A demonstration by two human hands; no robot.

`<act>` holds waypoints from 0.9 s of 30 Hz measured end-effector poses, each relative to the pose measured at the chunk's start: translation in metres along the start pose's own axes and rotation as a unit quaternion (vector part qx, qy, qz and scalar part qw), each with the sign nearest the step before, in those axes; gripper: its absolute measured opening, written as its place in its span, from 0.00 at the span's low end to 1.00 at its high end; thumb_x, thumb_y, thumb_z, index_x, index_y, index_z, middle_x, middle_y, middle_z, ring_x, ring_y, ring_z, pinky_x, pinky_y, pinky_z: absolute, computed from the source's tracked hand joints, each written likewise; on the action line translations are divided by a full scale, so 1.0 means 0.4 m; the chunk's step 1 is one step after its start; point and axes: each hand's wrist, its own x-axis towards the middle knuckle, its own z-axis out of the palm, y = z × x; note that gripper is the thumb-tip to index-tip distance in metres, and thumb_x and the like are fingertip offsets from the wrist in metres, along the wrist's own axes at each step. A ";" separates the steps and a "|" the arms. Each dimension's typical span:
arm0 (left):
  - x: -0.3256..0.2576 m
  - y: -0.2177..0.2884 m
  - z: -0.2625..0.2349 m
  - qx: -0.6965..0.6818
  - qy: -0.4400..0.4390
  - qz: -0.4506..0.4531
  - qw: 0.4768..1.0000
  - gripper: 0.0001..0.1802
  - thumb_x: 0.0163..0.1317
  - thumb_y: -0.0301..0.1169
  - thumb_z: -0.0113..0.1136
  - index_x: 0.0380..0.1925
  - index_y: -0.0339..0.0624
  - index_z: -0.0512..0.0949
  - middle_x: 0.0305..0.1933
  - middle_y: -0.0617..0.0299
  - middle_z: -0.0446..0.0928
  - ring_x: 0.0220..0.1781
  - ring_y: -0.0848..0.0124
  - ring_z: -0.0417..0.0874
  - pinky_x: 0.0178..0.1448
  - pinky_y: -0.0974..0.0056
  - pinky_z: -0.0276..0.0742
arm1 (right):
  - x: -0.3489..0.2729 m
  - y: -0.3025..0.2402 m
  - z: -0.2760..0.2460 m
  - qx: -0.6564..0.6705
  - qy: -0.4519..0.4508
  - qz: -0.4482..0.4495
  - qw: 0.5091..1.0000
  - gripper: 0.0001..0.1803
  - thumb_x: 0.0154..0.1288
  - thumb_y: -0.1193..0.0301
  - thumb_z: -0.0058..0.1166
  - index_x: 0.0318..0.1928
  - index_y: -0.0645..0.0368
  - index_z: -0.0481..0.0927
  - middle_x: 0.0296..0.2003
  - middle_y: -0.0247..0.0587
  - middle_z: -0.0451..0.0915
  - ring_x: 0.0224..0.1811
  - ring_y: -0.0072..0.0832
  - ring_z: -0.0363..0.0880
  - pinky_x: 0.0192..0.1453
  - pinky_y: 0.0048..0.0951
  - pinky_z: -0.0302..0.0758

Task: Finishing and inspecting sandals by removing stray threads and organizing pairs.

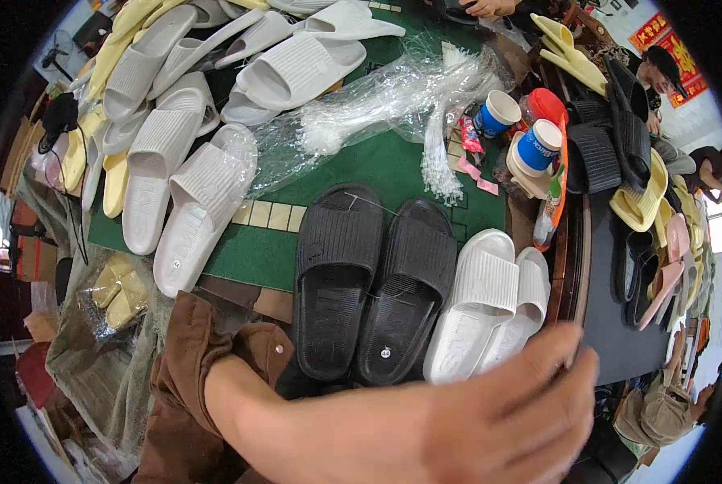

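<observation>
Hand in view: one hand [458, 419] with a brown cuff crosses the lower frame from 7 o'clock toward 3 o'clock; left or right cannot be told.
Fingers: loosely together, extended, holding nothing; tips near the table edge.
Nearest thing: white slipper pair [490, 310], stacked, just above the fingertips at 12 o'clock of the hand.
Long axis: heels at 6 o'clock, toes at 12, tilted slightly right.
Beside it: black slipper pair [373, 286], at 9 o'clock of the white pair.
Surface: green table mat [377, 165].

A green-topped table [377, 165] bears slippers [373, 282] and cups [518, 129].
</observation>
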 end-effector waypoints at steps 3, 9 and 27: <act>0.020 -0.011 -0.003 -0.058 -0.005 0.000 0.998 0.13 0.55 0.29 0.61 0.41 0.41 0.80 0.44 0.59 0.76 0.53 0.62 0.76 0.59 0.53 0.78 | 0.010 -0.005 -0.010 0.005 -0.004 0.011 1.000 0.23 0.70 0.54 0.51 0.48 0.64 0.77 0.41 0.48 0.82 0.40 0.32 0.83 0.38 0.32 0.79; 0.029 -0.049 -0.003 -0.071 -0.032 0.042 0.996 0.18 0.53 0.32 0.64 0.46 0.44 0.79 0.46 0.59 0.76 0.55 0.59 0.75 0.64 0.50 0.74 | 0.018 -0.009 -0.019 0.015 -0.020 0.038 0.999 0.23 0.70 0.55 0.51 0.47 0.64 0.77 0.40 0.48 0.82 0.40 0.32 0.83 0.38 0.32 0.79; 0.057 -0.218 0.055 -0.075 -0.035 -0.124 0.989 0.17 0.61 0.39 0.60 0.48 0.45 0.82 0.59 0.61 0.75 0.68 0.61 0.68 0.71 0.45 0.67 | 0.251 -0.104 -0.120 0.048 -0.068 0.107 0.991 0.21 0.70 0.57 0.50 0.46 0.64 0.78 0.40 0.47 0.82 0.40 0.31 0.83 0.37 0.32 0.79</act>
